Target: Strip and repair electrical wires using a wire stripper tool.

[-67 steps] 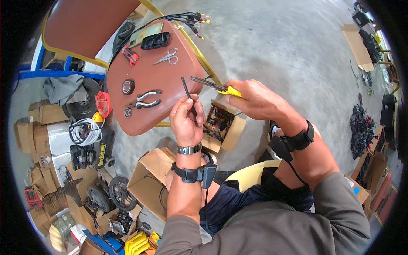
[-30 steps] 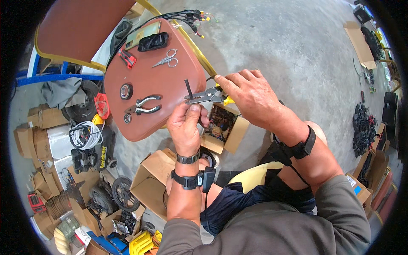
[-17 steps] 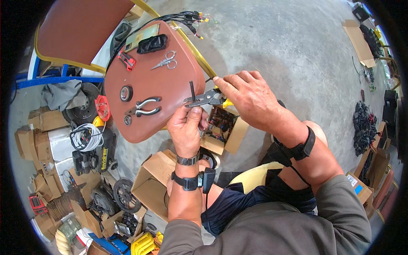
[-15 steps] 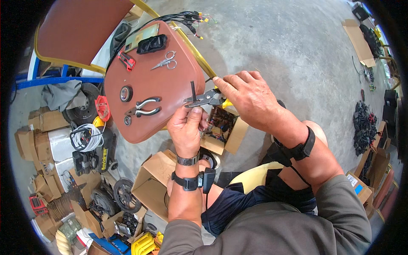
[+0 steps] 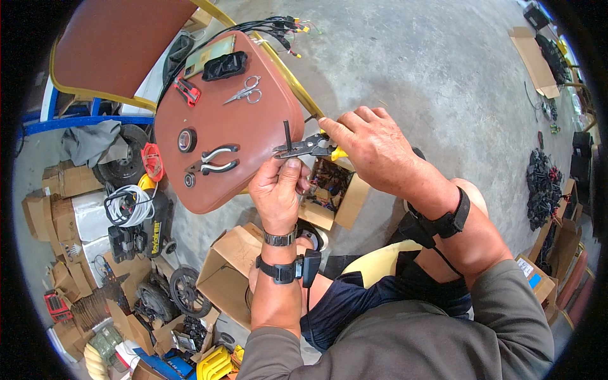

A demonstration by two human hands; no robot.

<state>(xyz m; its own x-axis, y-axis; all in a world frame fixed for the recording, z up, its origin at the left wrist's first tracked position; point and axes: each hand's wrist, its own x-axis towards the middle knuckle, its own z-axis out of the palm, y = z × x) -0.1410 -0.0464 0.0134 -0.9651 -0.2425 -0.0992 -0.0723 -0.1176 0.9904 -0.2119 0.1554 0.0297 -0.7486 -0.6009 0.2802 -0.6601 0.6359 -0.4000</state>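
Observation:
My right hand (image 5: 375,144) grips wire strippers (image 5: 309,146) by their yellow handles, the dark jaws pointing left. A short black cable (image 5: 287,134) stands up past the jaws, just above my left hand (image 5: 276,190). Thumb and fingers of that left hand are pinched at the cable's lower part, which they hide. On the brown chair seat (image 5: 253,120) beside them lie white-and-black handled pliers (image 5: 220,166), a roll of black tape (image 5: 187,140), silver scissors (image 5: 244,93) and a red cutter (image 5: 187,91).
A cardboard box of small parts (image 5: 360,201) stands below my hands, and another open carton (image 5: 221,272) is nearer me. Black cables with yellow plugs (image 5: 278,26) hang past the seat's far edge. Wheels (image 5: 189,291) and cartons crowd the left floor.

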